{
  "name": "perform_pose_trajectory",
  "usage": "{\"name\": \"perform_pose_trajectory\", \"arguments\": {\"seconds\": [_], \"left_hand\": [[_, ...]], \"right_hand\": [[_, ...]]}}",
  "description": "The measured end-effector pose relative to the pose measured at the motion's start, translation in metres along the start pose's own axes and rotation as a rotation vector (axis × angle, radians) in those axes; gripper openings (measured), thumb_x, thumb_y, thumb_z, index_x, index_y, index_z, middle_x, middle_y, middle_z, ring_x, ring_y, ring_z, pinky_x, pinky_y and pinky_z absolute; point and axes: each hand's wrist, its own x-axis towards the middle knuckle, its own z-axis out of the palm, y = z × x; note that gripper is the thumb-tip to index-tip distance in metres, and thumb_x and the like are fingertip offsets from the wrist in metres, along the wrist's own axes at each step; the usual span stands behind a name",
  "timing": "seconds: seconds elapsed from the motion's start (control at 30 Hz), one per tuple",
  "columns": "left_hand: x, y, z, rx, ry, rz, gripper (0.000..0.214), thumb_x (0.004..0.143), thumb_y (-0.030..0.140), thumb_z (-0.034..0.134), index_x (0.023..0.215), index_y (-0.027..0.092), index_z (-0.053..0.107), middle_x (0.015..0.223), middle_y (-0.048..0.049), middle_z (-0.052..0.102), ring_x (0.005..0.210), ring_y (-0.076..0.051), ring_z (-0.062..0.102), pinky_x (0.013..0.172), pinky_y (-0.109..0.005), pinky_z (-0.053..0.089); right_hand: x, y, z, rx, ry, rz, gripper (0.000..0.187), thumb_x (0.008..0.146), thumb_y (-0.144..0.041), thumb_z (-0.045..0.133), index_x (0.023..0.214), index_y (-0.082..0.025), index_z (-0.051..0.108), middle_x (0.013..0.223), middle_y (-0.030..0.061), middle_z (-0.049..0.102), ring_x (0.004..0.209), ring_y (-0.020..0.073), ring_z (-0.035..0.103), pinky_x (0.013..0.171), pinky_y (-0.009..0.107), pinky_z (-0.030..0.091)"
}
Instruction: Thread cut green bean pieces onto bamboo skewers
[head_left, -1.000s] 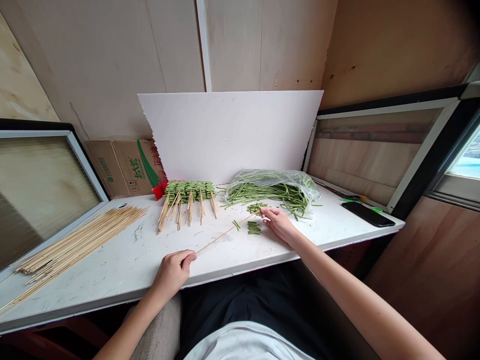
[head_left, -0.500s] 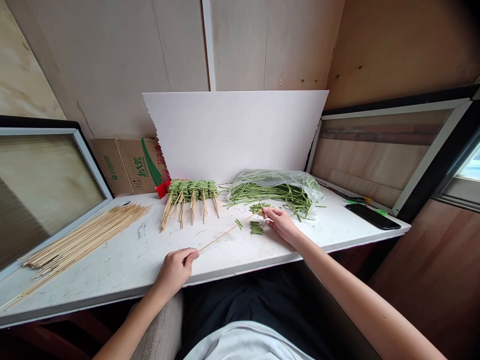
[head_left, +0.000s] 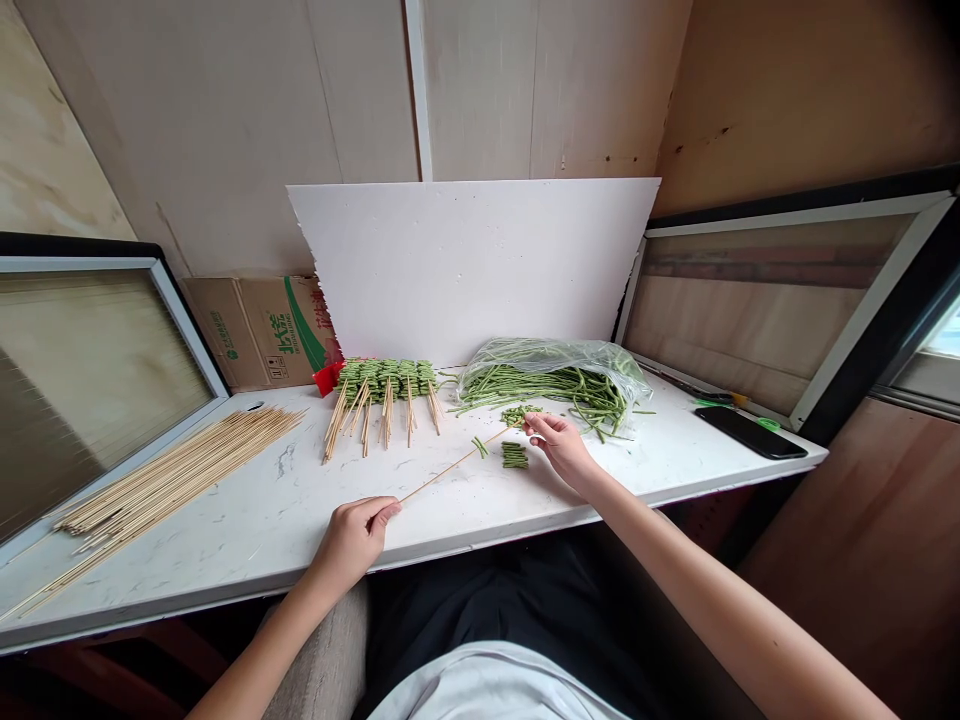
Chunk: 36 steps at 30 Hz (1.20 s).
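Observation:
My left hand [head_left: 352,538] rests at the front edge of the white table [head_left: 240,520], its fingers closed on the near end of a thin bamboo skewer [head_left: 450,468]. The skewer runs up and to the right to my right hand [head_left: 561,447], whose fingertips pinch at its far tip, apparently on a small green bean piece. One bean piece [head_left: 479,447] sits partway along the skewer. A little stack of cut bean pieces [head_left: 514,455] lies just left of my right hand, with more cut pieces [head_left: 517,412] behind it.
A clear bag of long green beans [head_left: 551,382] lies behind my right hand. Finished bean skewers [head_left: 382,392] are lined up at the back centre. A big pile of bare skewers [head_left: 165,480] lies at left. A black phone [head_left: 751,433] sits at right; a cardboard box [head_left: 259,330] and white board [head_left: 465,265] stand behind.
Both hands stay almost where they were, holding the same skewer. The view has shifted slightly, and my right fingers have moved a touch at the skewer's tip.

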Motion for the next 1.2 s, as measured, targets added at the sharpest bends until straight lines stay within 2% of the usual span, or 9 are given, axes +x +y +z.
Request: {"name": "perform_pose_trajectory", "arguments": {"seconds": [0.23,0.4,0.57,0.7,0.87,1.03,1.2], "left_hand": [[0.0,0.0,0.001,0.0,0.002,0.008,0.025,0.1,0.028,0.058,0.094,0.021,0.081,0.094,-0.0048,0.083,0.083,-0.02,0.078,0.075,-0.028,0.06],[0.001,0.002,0.001,-0.003,-0.013,0.02,0.026,0.101,0.029,0.057,0.093,0.021,0.08,0.091,-0.0045,0.082,0.081,-0.019,0.077,0.074,-0.027,0.059],[0.0,0.005,0.0,-0.016,-0.008,0.032,0.025,0.101,0.025,0.057,0.092,0.021,0.08,0.089,-0.0038,0.082,0.079,-0.018,0.077,0.074,-0.027,0.058],[0.0,0.006,0.0,-0.022,0.001,0.048,0.025,0.101,0.025,0.056,0.093,0.021,0.08,0.09,-0.0039,0.082,0.079,-0.018,0.077,0.074,-0.026,0.059],[0.0,0.004,0.002,-0.031,0.031,0.041,0.024,0.099,0.026,0.058,0.092,0.021,0.08,0.089,-0.0033,0.082,0.078,-0.019,0.078,0.074,-0.026,0.06],[0.002,0.006,0.0,-0.04,0.062,0.017,0.025,0.099,0.028,0.059,0.089,0.021,0.08,0.086,-0.0031,0.082,0.076,-0.019,0.078,0.071,-0.026,0.061],[0.001,0.005,0.0,-0.035,0.061,0.008,0.025,0.098,0.028,0.058,0.089,0.022,0.08,0.087,-0.0035,0.083,0.076,-0.02,0.078,0.072,-0.027,0.062]], "right_hand": [[-0.004,0.0,0.015,-0.062,0.016,-0.048,0.044,0.078,-0.064,0.08,0.082,-0.021,0.076,0.086,0.0066,0.072,0.081,0.0204,0.061,0.07,0.033,0.043],[-0.017,-0.001,0.038,-0.096,-0.07,-0.064,0.038,0.083,-0.059,0.079,0.086,-0.021,0.078,0.088,0.0063,0.074,0.084,0.0211,0.063,0.073,0.033,0.045],[-0.026,-0.004,0.05,-0.152,-0.097,-0.106,0.04,0.083,-0.06,0.078,0.083,-0.02,0.077,0.093,0.0072,0.075,0.089,0.0231,0.065,0.078,0.034,0.048],[-0.03,-0.001,0.055,-0.163,-0.122,-0.096,0.039,0.083,-0.059,0.079,0.08,-0.02,0.075,0.087,0.006,0.074,0.084,0.0222,0.065,0.079,0.035,0.049],[-0.031,-0.004,0.055,-0.149,-0.145,-0.067,0.036,0.083,-0.057,0.079,0.083,-0.021,0.075,0.092,0.0067,0.075,0.086,0.0221,0.066,0.077,0.035,0.049],[-0.032,-0.007,0.055,-0.076,-0.149,-0.026,0.037,0.071,-0.049,0.092,0.09,-0.021,0.075,0.089,0.0044,0.072,0.087,0.0218,0.066,0.081,0.035,0.049],[-0.033,-0.003,0.057,-0.029,-0.162,0.0,0.035,0.07,-0.048,0.092,0.085,-0.021,0.076,0.09,0.0055,0.073,0.086,0.0214,0.066,0.08,0.035,0.05]]}}
